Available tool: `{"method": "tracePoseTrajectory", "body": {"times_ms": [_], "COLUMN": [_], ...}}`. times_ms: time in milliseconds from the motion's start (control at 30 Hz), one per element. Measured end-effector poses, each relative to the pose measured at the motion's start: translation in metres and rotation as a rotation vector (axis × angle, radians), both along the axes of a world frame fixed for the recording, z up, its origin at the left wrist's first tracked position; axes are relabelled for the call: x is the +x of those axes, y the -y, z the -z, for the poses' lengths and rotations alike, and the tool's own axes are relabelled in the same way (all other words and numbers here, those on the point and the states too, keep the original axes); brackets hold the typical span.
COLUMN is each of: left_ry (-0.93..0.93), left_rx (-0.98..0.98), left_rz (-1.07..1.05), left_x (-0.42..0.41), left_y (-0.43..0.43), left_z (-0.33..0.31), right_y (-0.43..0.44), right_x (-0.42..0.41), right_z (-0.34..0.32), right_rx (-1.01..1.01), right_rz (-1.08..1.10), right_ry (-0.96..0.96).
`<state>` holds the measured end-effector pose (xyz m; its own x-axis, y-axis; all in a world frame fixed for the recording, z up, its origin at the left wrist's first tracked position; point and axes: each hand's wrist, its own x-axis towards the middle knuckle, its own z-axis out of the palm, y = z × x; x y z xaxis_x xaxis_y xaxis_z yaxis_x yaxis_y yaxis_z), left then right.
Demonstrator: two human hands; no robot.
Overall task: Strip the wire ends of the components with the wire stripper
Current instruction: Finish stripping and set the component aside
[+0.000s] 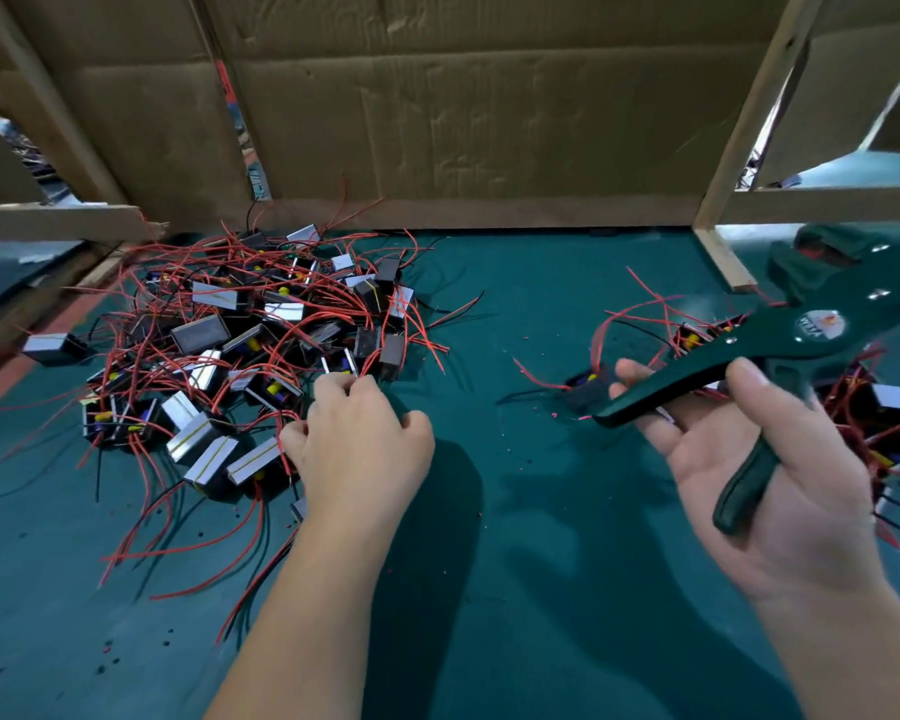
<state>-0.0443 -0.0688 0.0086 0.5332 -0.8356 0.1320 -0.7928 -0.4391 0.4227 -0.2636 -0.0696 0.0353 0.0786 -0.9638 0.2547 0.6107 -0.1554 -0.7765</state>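
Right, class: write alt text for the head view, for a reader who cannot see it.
A right hand holds a green stripper over a green table, while the left hand reaches into a pile of small components with red and black wires. A smaller pile lies behind the stripper; cardboard walls the back.

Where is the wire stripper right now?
Head view, right side: the green wire stripper is held in the right hand, raised above the smaller pile of components, near the wooden post.
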Motion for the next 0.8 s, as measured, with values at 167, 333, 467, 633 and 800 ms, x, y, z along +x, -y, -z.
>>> {"method": "tracePoseTrajectory", "body": {"times_ms": [167,333,467,633,800], "left_ry": [-0.130,-0.574,-0.659,-0.709,-1.178], "left_rx": [-0.255,-0.562,-0.717,-0.821,-0.896], "left_rz": [0.044,0.117,0.154,0.219,0.353], "left_x": [-0.003,-0.009,-0.012,-0.011,-0.011], "left_y": [0.001,0.002,-0.001,-0.005,-0.004], "left_z": [-0.003,-0.015,-0.019,-0.022,-0.028], "right_y": [-0.002,-0.003,-0.007,-0.005,0.003], "right_x": [-0.001,0.003,0.017,0.023,0.024], "right_z": [-0.004,-0.002,0.004,0.008,0.014], "right_rx": [0.051,0.349,0.567,0.689,0.638], "right_rz": [-0.134,-0.564,-0.771,-0.672,-0.307], "right_ry": [0.028,0.078,-0.072,-0.138,-0.047]}}
